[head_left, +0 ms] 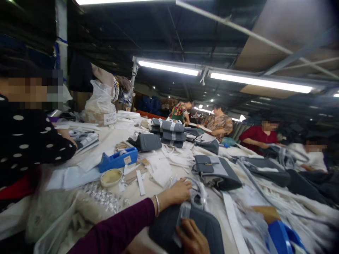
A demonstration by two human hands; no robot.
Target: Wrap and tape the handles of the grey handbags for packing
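Observation:
A dark grey bag (209, 225) lies on the table right in front of me. My left hand (181, 190) reaches across its far end, the fingers bent over the plastic-wrapped handle (200, 194). A clear strip (184, 210), which looks like tape, runs down the bag from there. My right hand (192, 237) is close to me on the bag, its curled fingers at the near end of that strip; the fingertips are partly hidden. Beyond my hands sits another grey bag (212, 167) with a buckled flap.
To the left are a blue tape dispenser (118, 159), a tape roll (111, 177) and a plastic bag of wrapped pieces (97, 201). Another blue dispenser (284, 236) stands at right. Grey bags (172, 132) are stacked farther back. A person in polka dots (29, 141) works at left; several others work beyond.

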